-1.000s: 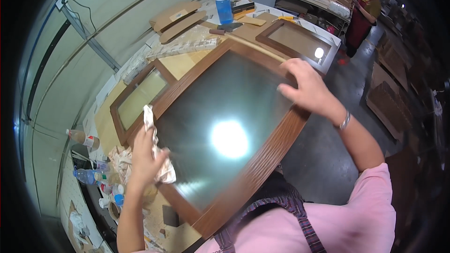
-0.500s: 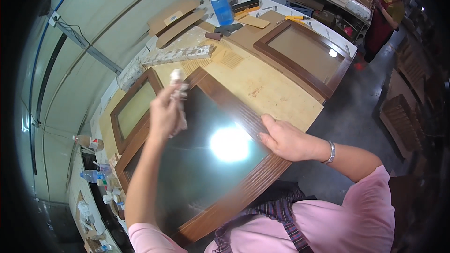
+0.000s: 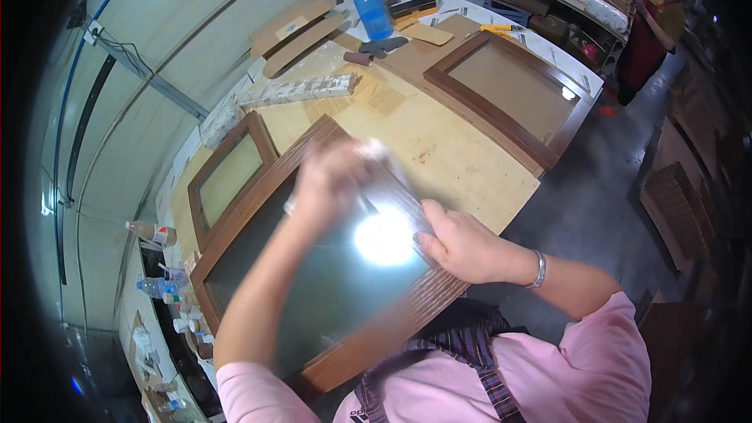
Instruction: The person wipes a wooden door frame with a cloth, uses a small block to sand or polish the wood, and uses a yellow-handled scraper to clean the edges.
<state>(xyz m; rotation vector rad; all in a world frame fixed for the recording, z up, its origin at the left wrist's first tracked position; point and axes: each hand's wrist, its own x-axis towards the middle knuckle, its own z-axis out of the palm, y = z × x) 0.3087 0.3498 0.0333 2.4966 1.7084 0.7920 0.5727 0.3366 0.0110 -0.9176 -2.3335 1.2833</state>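
A brown wooden cabinet door with a glass pane [image 3: 321, 298] lies tilted before me, its near edge close to my body. My left hand [image 3: 329, 184], smeared by motion, is closed on a white cloth [image 3: 377, 153] over the far rail of the door. The cloth is blurred; whether it touches the wood I cannot tell. On the right, my right hand [image 3: 466, 244] grips the door's edge, thumb on top and the other fingers mostly hidden. A bright light reflects in the glass between the hands.
A small glazed frame [image 3: 270, 141] lies to the left, a bigger one [image 3: 462, 47] at the far right on cardboard. Behind are a wrapped strip [image 3: 301, 90], a blue water bottle [image 3: 371, 9] and a yellow cutter [image 3: 501, 28]. Bottles [image 3: 153, 233] stand left. A person [image 3: 654, 27] works farther off.
My left hand has swept right with the cloth, from the far left corner over the pane to the far rail. My right hand has shifted slightly left, still gripping the edge.
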